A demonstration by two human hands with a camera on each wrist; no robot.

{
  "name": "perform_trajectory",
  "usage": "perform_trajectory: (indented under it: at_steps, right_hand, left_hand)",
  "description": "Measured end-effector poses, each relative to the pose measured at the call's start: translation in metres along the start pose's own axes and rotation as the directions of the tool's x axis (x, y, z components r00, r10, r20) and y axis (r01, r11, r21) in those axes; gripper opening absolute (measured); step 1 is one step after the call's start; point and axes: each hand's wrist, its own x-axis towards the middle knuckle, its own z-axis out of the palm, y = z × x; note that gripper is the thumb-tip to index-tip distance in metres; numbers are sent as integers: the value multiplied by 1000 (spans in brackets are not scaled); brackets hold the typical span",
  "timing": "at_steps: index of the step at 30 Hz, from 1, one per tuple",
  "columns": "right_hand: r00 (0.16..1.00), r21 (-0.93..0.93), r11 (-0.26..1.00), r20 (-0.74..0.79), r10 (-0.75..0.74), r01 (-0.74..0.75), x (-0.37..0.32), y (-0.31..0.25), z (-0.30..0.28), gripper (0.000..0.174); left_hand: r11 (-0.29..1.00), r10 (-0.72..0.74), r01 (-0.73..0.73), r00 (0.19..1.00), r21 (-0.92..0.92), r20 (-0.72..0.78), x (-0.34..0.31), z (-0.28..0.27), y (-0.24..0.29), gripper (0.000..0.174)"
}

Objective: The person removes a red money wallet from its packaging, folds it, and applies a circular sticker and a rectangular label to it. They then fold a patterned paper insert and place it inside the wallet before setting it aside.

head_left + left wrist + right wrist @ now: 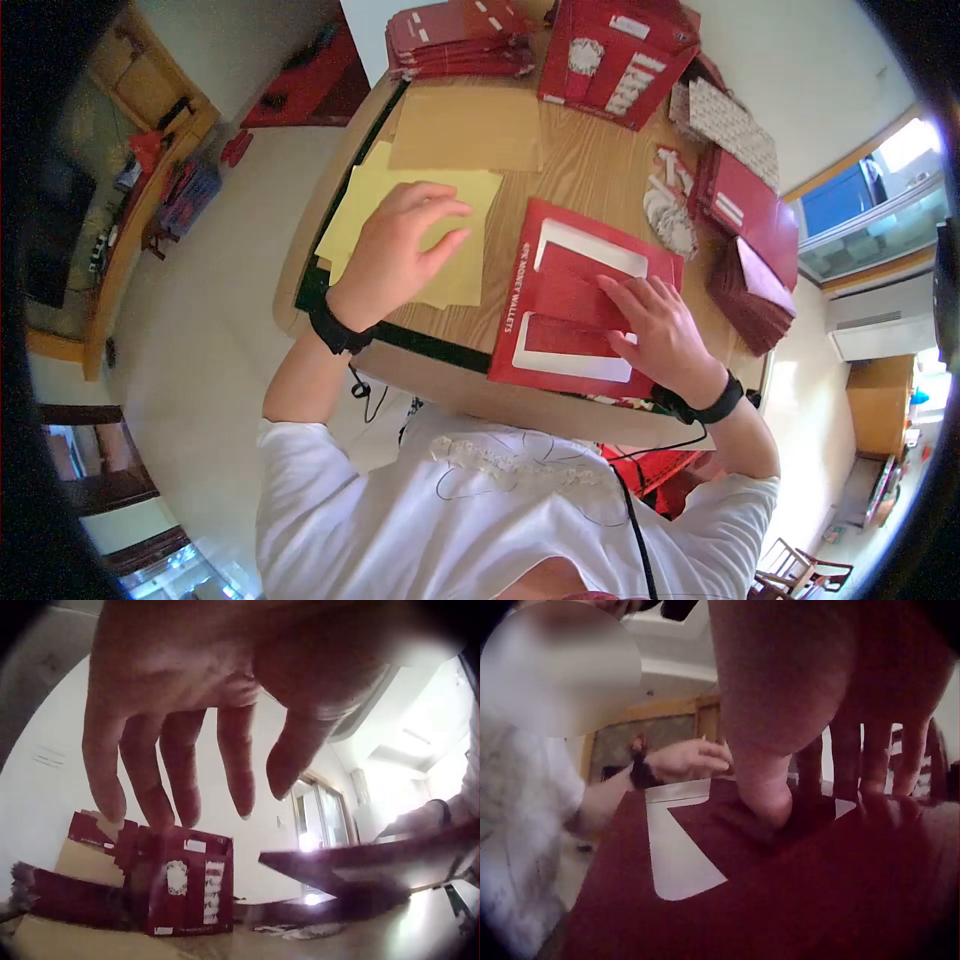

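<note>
Red, flat and made of card, a rectangular packet with two white-framed panels (565,292) is lying at the near edge of the wooden surface (590,160), bearing the words "MONEY WALLETS" in white along its left side. The person's right hand (660,325) is resting on the packet's right half, its fingers spreading loosely over the red card and its thumb touching down between the panels; it is pressing on the packet rather than gripping it. The left hand (400,240) is hovering to the left of the packet, clear of it, above a layer of yellow paper sheets (465,275). Its fingers are bending slightly, its thumb is standing apart from them, and it is holding nothing. Beyond the yellow sheets, a tan sheet (465,130) is lying flat, with a stack of dark red folders (460,40) sitting behind it. Past the packet, a red cardboard box with white labels (620,65) is standing, while crumpled white pieces (668,215) and a fanned dark red stack (750,300) are lying to the right.
</note>
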Motion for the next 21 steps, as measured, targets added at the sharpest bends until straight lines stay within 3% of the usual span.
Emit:
perform_trajectory:
  at_steps: [4,7,11,15,19,21]
  right_hand:
    - [993,-41,999,119,-2,7,-2,0,40,62]
    - [998,52,997,23,-65,64,-7,1,38,60]
    - [995,108,992,-57,76,-69,-26,-5,1,42]
    - [974,186,962,-75,215,-199,-64,3,-10,21]
    - [869,308,843,-87,487,-441,-81,-4,5,15]
    - [861,305,839,-100,499,-451,-82,-7,14,21]
  left_hand:
    - [997,70,-75,984,24,165,-22,17,0,21]
    - [999,-3,-6,963,31,269,-33,17,6,23]
    - [991,-133,127,980,48,151,-53,13,16,13]
    - [978,-182,186,982,-92,55,-69,29,31,11]
    - [989,-106,118,986,-87,128,-64,58,46,24]
    - [995,-47,67,971,-75,233,-62,71,48,39]
